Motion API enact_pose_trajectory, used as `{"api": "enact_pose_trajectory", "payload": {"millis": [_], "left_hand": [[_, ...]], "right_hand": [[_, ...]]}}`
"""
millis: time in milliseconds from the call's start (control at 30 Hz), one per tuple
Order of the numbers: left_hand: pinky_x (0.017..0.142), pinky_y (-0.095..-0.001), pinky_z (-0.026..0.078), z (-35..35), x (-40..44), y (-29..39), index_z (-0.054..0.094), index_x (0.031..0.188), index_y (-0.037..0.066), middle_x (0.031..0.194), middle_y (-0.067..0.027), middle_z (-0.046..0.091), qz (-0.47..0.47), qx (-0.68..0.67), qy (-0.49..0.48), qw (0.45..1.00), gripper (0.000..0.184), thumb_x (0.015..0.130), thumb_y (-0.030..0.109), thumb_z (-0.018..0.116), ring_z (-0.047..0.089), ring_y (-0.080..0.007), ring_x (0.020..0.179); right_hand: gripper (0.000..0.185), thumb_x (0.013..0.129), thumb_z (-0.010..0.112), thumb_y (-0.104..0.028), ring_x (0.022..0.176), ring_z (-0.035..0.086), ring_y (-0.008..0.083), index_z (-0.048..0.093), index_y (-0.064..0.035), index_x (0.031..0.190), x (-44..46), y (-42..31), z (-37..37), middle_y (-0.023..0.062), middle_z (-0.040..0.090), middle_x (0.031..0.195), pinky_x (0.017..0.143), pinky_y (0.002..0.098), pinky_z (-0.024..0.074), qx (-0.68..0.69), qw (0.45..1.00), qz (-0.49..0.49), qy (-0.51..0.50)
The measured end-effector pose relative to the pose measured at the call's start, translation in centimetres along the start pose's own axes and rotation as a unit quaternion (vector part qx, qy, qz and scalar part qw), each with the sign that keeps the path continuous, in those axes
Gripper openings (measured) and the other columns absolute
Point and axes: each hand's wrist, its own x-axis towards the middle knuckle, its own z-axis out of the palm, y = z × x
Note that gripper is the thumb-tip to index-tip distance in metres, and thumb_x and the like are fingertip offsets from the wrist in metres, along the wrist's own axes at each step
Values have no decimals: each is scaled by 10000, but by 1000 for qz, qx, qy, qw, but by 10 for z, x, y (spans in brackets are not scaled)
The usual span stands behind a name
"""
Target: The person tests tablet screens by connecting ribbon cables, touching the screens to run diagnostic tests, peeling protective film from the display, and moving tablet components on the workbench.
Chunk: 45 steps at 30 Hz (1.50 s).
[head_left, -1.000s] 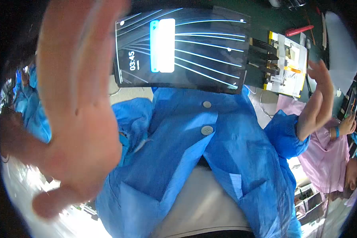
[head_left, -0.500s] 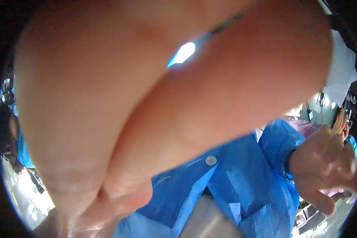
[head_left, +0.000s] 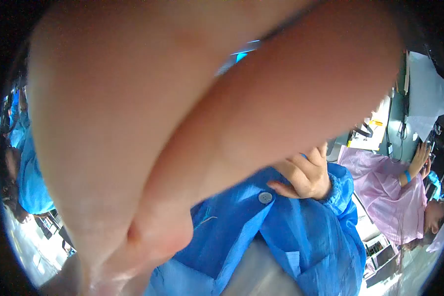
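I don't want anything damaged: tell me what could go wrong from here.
The left hand fills much of the view, so it might bump or smudge the camera. It also covers part of the right hand, whose hidden fingertips could catch something unseen. Only a sliver of what looks like a lit screen shows, so a knock on it could go unnoticed.

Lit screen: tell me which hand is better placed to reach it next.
Probably the right hand: it is in front of the blue jacket, though partly hidden. The left hand looms blurred across the view, covering all but a sliver of the lit screen.
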Motion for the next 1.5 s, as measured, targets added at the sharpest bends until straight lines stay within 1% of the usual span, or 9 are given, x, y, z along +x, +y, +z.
{"api": "enact_pose_trajectory", "payload": {"millis": [300, 433, 533, 600, 867, 1100, 1300, 1400, 1500], "left_hand": [[1104, -425, 157, -21, 12, 35, 275, 1375, 35, 1399, -260, 244, 85, -163, 0, 983, 720, 751, 261, 555, 223, -348, 1335], [1079, -404, 213, -22, 5, -28, 287, 1340, -67, 1353, -222, 366, 99, 221, -1, 970, 767, 676, 153, 602, 301, -318, 1310], [1071, -379, 242, -6, -10, -29, 289, 1359, -24, 1425, -197, 263, 21, 230, -30, 972, 807, 601, 14, 565, 282, -318, 1320], [1079, -387, 251, 1, -16, -30, 304, 1362, -2, 1450, -182, 219, -37, 74, -17, 996, 799, 598, -13, 536, 252, -324, 1336], [1112, -363, 177, -1, -24, -52, 281, 1366, -17, 1432, -194, 280, -42, -23, 19, 999, 835, 545, 89, 395, 237, -300, 1352], [1110, -357, 180, 2, -29, -53, 253, 1388, 17, 1433, -187, 287, -61, -83, 21, 994, 890, 519, 58, 444, 246, -306, 1348], [1090, -381, 221, -3, -30, -46, 328, 1368, 50, 1423, -170, 310, -63, 43, 5, 997, 777, 604, 52, 468, 289, -332, 1321], [1062, -383, 260, -11, -19, -49, 396, 1331, 52, 1396, -149, 362, -19, -35, 32, 999, 631, 706, 73, 480, 345, -329, 1284], [1011, -379, 317, -14, 13, -47, 448, 1292, 65, 1312, -142, 458, -47, 144, 2, 988, 499, 799, 132, 501, 432, -317, 1204]], "right_hand": [[443, 687, 697, -242, 842, 564, 251, 555, -29, 1048, -2, -1, 3, 141, 634, 1054, 711, 368, 417, 111, 993, -14, 24], [370, 647, 686, -163, 797, 554, 261, 556, -1, 954, -3, -6, -4, 167, 650, 988, 722, 381, 425, 117, 993, 14, 19], [327, 625, 685, -151, 803, 546, 270, 561, 4, 885, -7, -4, -3, 168, 654, 968, 725, 385, 425, 130, 989, 40, 49], [321, 621, 689, -148, 801, 543, 277, 557, 8, 869, -7, -2, -3, 170, 656, 956, 723, 389, 426, 138, 988, 31, 62], [359, 660, 657, -116, 794, 526, 272, 512, 7, 965, -13, 6, -7, 184, 658, 949, 735, 390, 415, 139, 987, 57, 56], [345, 688, 646, -106, 767, 509, 252, 508, -8, 989, -15, 6, -16, 174, 662, 948, 739, 390, 408, 138, 986, 84, 33], [379, 693, 633, -103, 756, 509, 252, 496, 6, 1029, -14, 7, -16, 173, 659, 942, 728, 378, 405, 136, 988, 61, 50], [396, 684, 627, -89, 758, 510, 255, 510, 26, 1044, -14, 9, -23, 176, 654, 948, 728, 378, 407, 121, 989, 60, 64], [376, 652, 635, -105, 775, 515, 263, 579, 45, 992, -18, 16, -25, 151, 652, 967, 742, 377, 410, 119, 984, 76, 105]]}}
